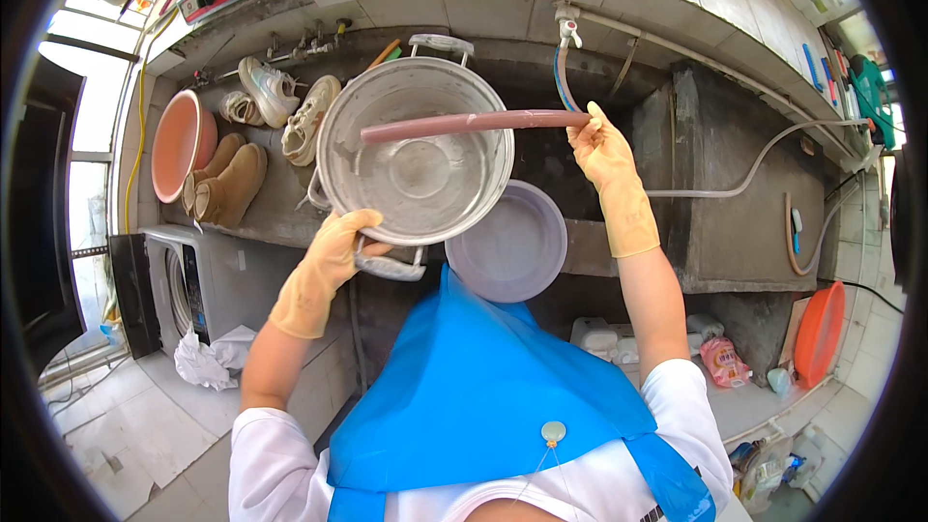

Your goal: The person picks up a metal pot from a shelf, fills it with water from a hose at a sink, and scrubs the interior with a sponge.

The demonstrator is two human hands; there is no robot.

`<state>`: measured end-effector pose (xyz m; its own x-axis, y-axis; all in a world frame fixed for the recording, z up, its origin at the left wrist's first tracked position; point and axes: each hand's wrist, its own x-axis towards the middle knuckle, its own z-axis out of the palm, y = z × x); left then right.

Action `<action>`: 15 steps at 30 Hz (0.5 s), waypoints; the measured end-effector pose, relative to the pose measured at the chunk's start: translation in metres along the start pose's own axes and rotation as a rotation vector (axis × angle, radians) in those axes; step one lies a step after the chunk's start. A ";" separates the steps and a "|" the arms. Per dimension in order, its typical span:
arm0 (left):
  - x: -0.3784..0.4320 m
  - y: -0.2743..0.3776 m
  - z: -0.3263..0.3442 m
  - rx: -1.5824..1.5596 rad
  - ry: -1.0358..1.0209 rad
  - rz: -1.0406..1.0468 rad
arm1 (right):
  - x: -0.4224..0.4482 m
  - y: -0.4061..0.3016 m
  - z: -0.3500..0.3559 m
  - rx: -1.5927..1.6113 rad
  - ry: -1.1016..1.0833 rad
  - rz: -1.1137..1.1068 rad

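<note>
My left hand [322,268], in a pale yellow rubber glove, grips the near handle [391,268] of a large metal pot [413,221]. The pot is tilted so that its inside faces me. In the same kind of glove, my right hand [596,141] pinches a pinkish-brown rubber hose [471,123]. The hose runs left across the pot's mouth, its free end over the inside. I cannot tell whether water flows from it. Behind my right hand, a clear tube with a blue stripe [562,76] hangs from a tap [569,29]. A pale lilac basin [507,243] sits below the pot's right side.
Sneakers [267,90], tan boots [235,188] and a pink basin [181,145] stand on the concrete ledge to the left. A washing machine [210,279] is below them. On the right, a grey hose [754,167] crosses a concrete slab [747,239]. An orange basin [819,333] leans at far right.
</note>
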<state>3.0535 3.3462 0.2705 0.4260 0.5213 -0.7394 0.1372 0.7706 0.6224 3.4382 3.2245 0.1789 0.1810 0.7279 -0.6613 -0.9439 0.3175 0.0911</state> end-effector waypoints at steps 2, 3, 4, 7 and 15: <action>-0.029 -0.002 -0.023 0.075 0.033 -0.001 | -0.005 0.006 -0.001 -0.033 -0.010 0.056; -0.044 -0.005 -0.035 0.099 0.034 -0.008 | -0.006 0.013 -0.001 -0.037 -0.008 0.098; -0.063 -0.003 -0.031 0.113 0.093 -0.005 | -0.007 0.017 -0.006 -0.061 -0.019 0.108; -0.092 -0.024 -0.068 0.113 0.048 0.008 | -0.005 0.033 -0.013 -0.126 -0.081 0.152; -0.112 -0.074 -0.081 0.010 0.124 0.038 | -0.016 0.054 -0.003 -0.359 -0.074 0.116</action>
<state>2.9235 3.2601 0.2863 0.3175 0.5918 -0.7409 0.1319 0.7462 0.6525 3.3838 3.2282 0.1925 0.0743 0.7926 -0.6053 -0.9936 0.0069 -0.1128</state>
